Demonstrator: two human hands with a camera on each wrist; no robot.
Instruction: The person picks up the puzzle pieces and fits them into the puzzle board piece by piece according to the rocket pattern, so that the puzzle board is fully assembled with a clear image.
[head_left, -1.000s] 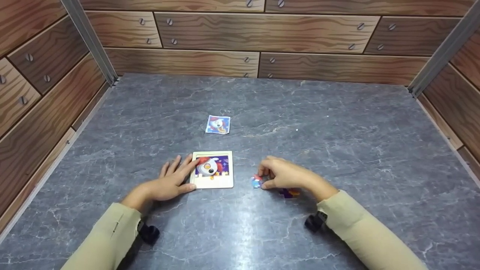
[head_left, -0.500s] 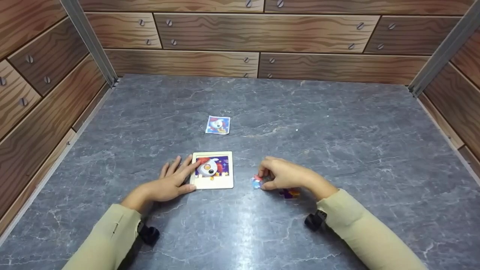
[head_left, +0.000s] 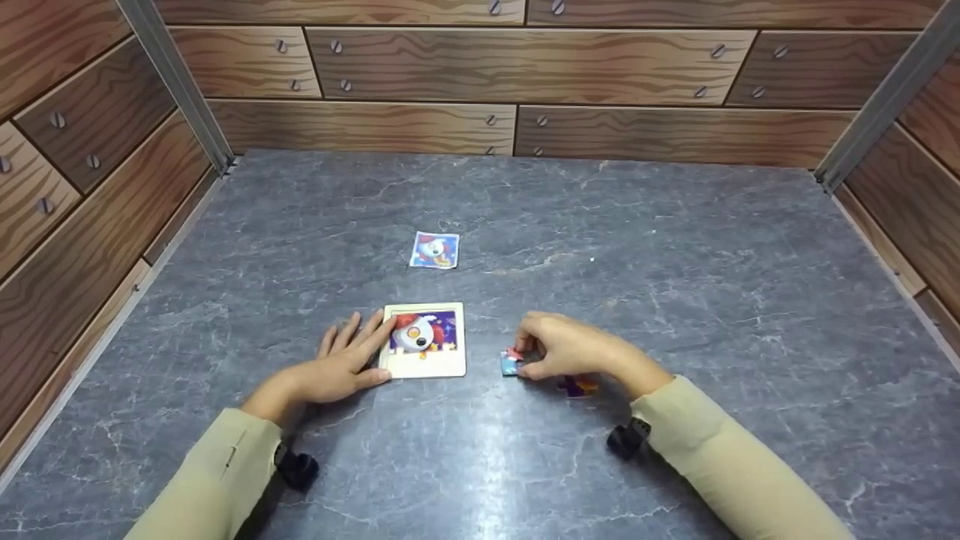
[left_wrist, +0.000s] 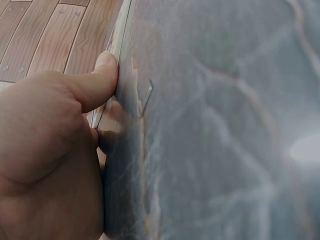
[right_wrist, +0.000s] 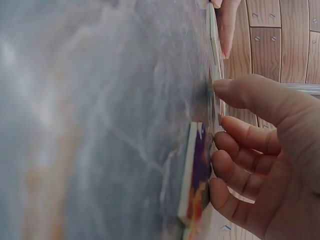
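Observation:
A cream puzzle tray (head_left: pixel 442 366) lies flat on the table, its upper part filled with a cartoon picture of a white head with red ears. My left hand (head_left: pixel 334 369) rests along its left side, fingers spread, with a fingertip over the picture and the thumb at the lower left corner. To the right of the tray, my right hand (head_left: pixel 566 346) pinches a blue and red puzzle piece (head_left: pixel 509 366) between thumb and fingers, at the tabletop. A purple and orange puzzle piece (right_wrist: pixel 196 170) lies under that hand's wrist, partly covered in the head view.
Behind the tray lies a small picture card (head_left: pixel 435 250) with a similar cartoon. Wood-patterned walls (head_left: pixel 525 67) border the grey marbled table (head_left: pixel 675 262) at the back and sides. Tiny white specks dot the tabletop.
The blue and red puzzle piece has turned a little in my right hand's fingers, showing a straighter blue edge now. My left hand has stayed on the tray.

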